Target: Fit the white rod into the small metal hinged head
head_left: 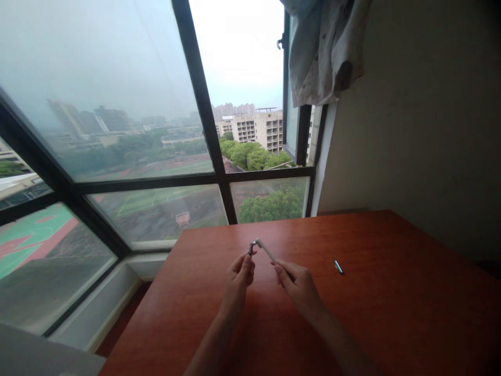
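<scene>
My left hand (240, 274) is closed, thumb against fingers, around a small shiny metal piece (251, 247) that sticks up above the fingertips. Between the thumb and fingers of my right hand (295, 282) is a slim pale grey stick (266, 251), slanting up and left. Its far tip comes close to the top of the metal piece; whether they touch I cannot tell. Both hands are held over the reddish-brown table (203, 292). To the right lies a small dark, shiny tube-like piece (338, 267), which looks like a pen cap.
Beyond the table's far edge stand dark-framed windows (221, 177), with one pane (291, 130) swung open. A light garment (324, 52) hangs at the upper right, beside a plain wall (410, 130). A low white ledge (113, 287) runs along the left.
</scene>
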`<state>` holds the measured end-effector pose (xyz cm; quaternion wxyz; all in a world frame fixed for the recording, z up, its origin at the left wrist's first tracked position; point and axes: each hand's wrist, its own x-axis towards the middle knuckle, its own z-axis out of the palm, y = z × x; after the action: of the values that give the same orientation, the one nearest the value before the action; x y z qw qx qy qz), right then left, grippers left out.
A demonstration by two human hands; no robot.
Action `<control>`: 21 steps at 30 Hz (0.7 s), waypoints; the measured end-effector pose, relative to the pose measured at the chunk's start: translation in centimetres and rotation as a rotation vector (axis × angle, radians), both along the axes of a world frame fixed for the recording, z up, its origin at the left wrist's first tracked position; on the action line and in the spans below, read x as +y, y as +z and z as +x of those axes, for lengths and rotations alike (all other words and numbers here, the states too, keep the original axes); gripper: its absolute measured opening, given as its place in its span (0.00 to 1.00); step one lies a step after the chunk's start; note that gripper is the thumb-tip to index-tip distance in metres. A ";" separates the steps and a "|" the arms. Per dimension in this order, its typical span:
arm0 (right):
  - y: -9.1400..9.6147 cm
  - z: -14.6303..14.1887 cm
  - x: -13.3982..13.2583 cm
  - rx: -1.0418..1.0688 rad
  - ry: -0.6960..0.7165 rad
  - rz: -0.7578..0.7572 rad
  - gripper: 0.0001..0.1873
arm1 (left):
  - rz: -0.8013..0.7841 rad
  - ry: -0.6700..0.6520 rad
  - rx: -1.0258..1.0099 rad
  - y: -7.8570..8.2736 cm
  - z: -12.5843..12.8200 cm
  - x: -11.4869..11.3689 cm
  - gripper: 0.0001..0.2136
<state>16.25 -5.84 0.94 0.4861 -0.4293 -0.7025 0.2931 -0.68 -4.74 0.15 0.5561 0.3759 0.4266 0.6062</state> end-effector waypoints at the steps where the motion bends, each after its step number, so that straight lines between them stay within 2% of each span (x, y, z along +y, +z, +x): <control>1: 0.0 0.0 0.0 -0.009 -0.002 0.009 0.22 | 0.002 -0.004 0.005 0.0 0.0 0.0 0.23; 8: 0.2 0.0 -0.1 0.010 -0.019 -0.015 0.21 | 0.027 -0.030 0.073 -0.2 0.0 -0.2 0.23; 14: -0.1 -0.1 -0.2 0.073 0.026 -0.055 0.20 | 0.047 0.007 0.109 -0.2 0.0 -0.2 0.23; 21: -0.4 -0.5 -0.3 0.161 0.093 -0.176 0.26 | 0.031 0.035 0.100 0.0 -0.2 -0.1 0.24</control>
<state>15.73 -6.16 0.56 0.4870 -0.4123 -0.6520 0.4095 -0.83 -4.80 0.19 0.5173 0.4068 0.4511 0.6029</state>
